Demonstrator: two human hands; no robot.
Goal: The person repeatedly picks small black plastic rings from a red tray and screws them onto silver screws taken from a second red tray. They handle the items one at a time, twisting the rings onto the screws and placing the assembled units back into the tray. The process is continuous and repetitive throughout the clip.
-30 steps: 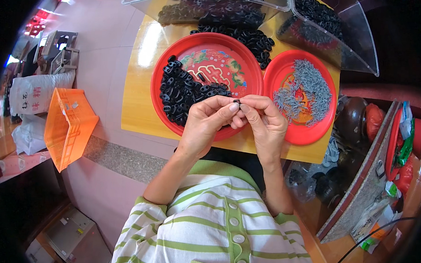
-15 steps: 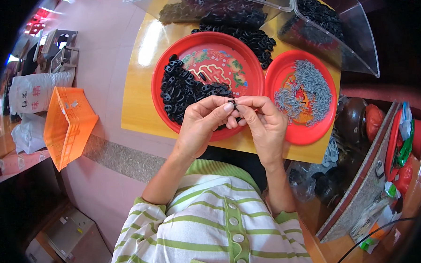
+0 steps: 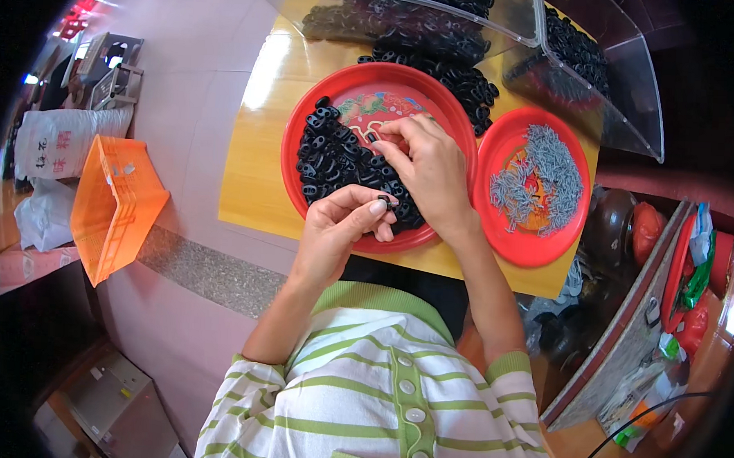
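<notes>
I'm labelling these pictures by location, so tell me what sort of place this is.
Probably a home or small workshop: a red basin holding black parts, a red plate of grey pieces, and an orange crate off to the left.

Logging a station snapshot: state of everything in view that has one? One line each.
Large red tray: part-filled with black parts; printed bottom partly showing.
Small red tray: holding gray screws; print partly showing.
Left hand: fingers pinching one black part.
Right hand: over large red tray, fingers at another black part; grip unclear.
Left clear bin: open-topped, holding black parts.
Right clear bin: same.
Orange crate: open.
</notes>
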